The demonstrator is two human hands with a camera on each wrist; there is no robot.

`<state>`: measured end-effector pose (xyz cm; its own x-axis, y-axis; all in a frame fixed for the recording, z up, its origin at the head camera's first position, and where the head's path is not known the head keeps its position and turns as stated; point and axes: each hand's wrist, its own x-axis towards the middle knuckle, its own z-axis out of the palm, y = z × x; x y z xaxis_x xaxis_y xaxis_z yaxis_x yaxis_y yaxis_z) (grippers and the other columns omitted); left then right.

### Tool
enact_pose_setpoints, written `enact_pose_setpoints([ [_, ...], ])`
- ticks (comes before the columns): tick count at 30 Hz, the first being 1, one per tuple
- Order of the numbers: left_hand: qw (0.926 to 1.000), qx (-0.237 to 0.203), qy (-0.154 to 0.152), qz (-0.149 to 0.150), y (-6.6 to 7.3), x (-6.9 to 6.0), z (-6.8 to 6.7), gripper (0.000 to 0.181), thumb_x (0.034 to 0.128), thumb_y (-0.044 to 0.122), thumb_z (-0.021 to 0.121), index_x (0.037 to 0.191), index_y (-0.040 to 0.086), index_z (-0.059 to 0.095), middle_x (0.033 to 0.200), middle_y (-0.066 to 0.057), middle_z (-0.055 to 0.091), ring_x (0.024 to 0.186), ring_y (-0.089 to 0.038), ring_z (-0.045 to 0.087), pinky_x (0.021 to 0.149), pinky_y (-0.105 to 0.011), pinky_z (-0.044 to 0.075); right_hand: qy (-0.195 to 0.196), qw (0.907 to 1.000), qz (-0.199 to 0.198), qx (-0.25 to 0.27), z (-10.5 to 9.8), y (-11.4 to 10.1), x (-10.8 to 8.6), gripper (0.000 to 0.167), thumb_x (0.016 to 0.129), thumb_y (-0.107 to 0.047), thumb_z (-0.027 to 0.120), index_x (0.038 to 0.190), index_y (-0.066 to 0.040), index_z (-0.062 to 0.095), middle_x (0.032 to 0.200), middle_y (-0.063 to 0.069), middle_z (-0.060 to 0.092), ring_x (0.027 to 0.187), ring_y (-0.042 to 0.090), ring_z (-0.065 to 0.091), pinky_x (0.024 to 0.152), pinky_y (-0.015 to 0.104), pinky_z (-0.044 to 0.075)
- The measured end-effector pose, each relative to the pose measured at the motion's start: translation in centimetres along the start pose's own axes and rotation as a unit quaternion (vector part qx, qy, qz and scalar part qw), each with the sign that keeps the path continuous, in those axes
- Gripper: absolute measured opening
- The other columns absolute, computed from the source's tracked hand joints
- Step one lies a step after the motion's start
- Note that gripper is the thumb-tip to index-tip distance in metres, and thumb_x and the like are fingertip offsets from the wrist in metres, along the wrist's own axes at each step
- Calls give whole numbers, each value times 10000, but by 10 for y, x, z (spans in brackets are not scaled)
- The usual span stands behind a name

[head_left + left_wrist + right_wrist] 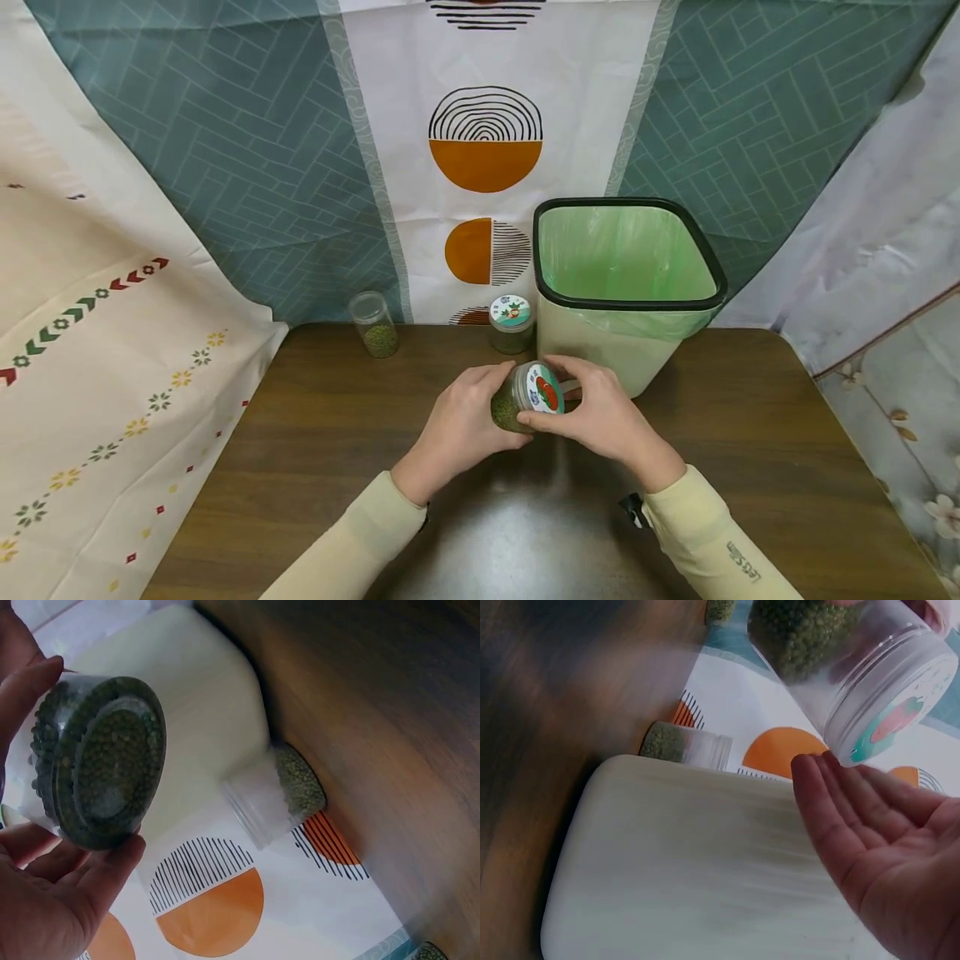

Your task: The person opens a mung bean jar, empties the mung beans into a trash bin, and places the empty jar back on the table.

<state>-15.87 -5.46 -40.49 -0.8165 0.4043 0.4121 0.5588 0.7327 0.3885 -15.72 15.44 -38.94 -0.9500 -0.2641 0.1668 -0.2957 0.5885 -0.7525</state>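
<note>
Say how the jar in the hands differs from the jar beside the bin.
The held jar tilts above the table; the bin-side jar stands upright on it. The held jar's lid shows a red picture; the bin-side jar's, green leaf shapes. Both are clear, lidded and hold small green beans.

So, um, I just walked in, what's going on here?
A person's left hand grips a clear jar of small green grains, tilted above the table; the right hand is at its printed lid, which is on. Two more jars stand at the back: one beside the green-lined bin, another farther left.
</note>
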Motion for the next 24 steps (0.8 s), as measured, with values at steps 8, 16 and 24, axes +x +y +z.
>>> enact_pose_setpoints([
  [8, 9998, 156, 81, -1, 1, -1, 3, 878, 542, 500, 837, 1289, 146, 541, 1189, 13, 605, 1074, -147, 564, 863, -322, 532, -25, 10000, 84, -37, 0, 3, 1, 714, 583, -656, 752, 1140, -244, 581, 981, -96, 617, 760, 89, 642, 672, 266, 556],
  [16, 9998, 168, 106, 27, 0, 1, 3, 875, 544, 481, 839, 1296, 164, 525, 1194, 13, 601, 1077, -141, 557, 868, -311, 527, -139, 9973, -712, 60, 0, 9, 1, 813, 637, -551, 776, 1316, -209, 487, 1218, -122, 527, 1016, 54, 556, 814, 261, 541],
  [24, 9998, 177, 129, 24, -1, 0, 3, 877, 555, 501, 831, 1292, 135, 527, 1208, 11, 599, 1097, -146, 558, 891, -310, 522, 313, 9991, -291, -14, 4, 3, 0, 759, 603, -640, 749, 1220, -246, 548, 1105, -116, 581, 789, 90, 628, 677, 243, 554],
])
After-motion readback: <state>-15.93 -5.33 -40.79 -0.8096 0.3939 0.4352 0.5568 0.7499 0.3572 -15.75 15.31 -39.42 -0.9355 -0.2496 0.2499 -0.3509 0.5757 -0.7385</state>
